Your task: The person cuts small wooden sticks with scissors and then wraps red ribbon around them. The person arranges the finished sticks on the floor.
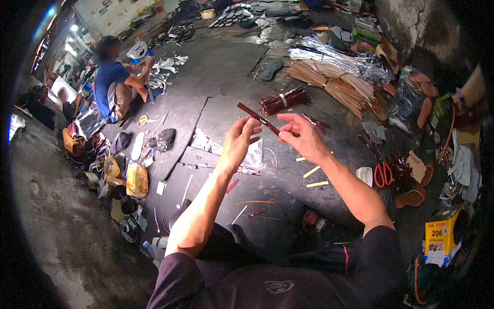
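In front of me, a thin dark red-brown strip [248,109] slants down to the right between my two hands. My left hand [237,140] has its fingertips closed on the strip near its middle. The right end of the strip lies at the thumb of my right hand [304,138], whose fingers are curled in a pinch around it. Just beyond my hands is a tied bundle of similar dark red strips [282,101], and a few loose dark red strips [316,123] lie beside it. Short pale yellow strips [312,171] are scattered below my right forearm.
Larger bundles of tan strips [332,85] and silver strips [329,54] lie far right. Red-handled scissors [383,175] and a yellow tin [440,238] are on my right. On my left stands a yellowish plastic container [137,180]; farther back, another person [114,85] sits working.
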Demonstrator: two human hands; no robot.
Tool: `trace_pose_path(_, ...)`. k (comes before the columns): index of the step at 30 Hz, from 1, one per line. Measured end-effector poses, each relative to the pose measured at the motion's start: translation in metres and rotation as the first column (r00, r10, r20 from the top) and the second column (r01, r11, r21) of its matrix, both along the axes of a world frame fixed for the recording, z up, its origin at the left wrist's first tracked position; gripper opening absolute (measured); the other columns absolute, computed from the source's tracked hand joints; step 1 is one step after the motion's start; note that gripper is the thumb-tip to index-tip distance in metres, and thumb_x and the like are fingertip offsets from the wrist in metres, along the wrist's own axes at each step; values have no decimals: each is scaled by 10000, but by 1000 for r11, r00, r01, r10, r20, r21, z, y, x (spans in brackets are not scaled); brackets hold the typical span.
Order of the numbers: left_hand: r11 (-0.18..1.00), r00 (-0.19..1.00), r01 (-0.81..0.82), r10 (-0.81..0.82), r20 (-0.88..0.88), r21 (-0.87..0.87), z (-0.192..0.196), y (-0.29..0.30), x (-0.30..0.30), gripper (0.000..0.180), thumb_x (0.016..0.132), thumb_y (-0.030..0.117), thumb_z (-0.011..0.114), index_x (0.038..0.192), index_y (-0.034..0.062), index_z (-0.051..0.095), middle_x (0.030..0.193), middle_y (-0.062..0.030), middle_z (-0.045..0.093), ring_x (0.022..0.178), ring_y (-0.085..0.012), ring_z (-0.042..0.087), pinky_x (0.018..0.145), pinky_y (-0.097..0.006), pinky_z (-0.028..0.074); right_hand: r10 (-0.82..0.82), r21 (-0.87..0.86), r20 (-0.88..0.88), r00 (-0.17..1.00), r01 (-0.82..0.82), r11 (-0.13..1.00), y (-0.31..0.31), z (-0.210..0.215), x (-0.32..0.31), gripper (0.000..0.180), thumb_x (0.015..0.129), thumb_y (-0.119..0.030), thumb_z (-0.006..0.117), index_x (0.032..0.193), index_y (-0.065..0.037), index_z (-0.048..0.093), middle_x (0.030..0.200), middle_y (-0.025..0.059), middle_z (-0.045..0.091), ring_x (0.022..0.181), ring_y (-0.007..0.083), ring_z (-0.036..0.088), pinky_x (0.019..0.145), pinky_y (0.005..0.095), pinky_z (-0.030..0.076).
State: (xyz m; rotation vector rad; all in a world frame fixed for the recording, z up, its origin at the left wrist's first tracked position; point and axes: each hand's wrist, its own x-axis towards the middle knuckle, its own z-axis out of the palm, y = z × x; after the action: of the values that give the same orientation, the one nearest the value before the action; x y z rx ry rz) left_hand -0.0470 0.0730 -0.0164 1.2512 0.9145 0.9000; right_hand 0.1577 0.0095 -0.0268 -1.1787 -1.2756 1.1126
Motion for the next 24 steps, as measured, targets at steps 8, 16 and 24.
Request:
trace_pose_path(8, 975, 972, 192, -175, 157, -107, 13, -10, -1, 344, 1005, 252, 589, 1256, 16, 590, 1101, -92, 677, 963, -134, 641, 888, -284, 517, -67, 13, 129, 989, 66, 998, -63, 24, 26, 450, 905, -188, 701, 1305, -42, 555, 1054, 89, 696, 913, 151, 646, 836, 321, 516)
trace_pose_path(16, 959, 966, 257, -258, 5, -122, 17, -34, 18, 381, 977, 200, 596, 1305, 8, 560, 1180, -137, 643, 1071, -189, 620, 954, -304, 489, -363, 68, 726, 584, 463, 884, -165, -28, 164, 404, 893, -306, 712, 1177, -27, 645, 1084, 150, 692, 995, 282, 676, 847, 382, 524)
trace_pose_path(24, 955, 945, 295, -295, -143, -24, 25, -55, 28, 438, 942, 96, 645, 1356, 16, 526, 1003, -92, 702, 1013, -157, 659, 903, -279, 525, -140, 29, 966, 219, 446, 895, -265, -139, 198, 759, 756, -696, 675, 1284, -150, 663, 1517, 222, 332, 1432, 404, 239, 1180, 535, 150)
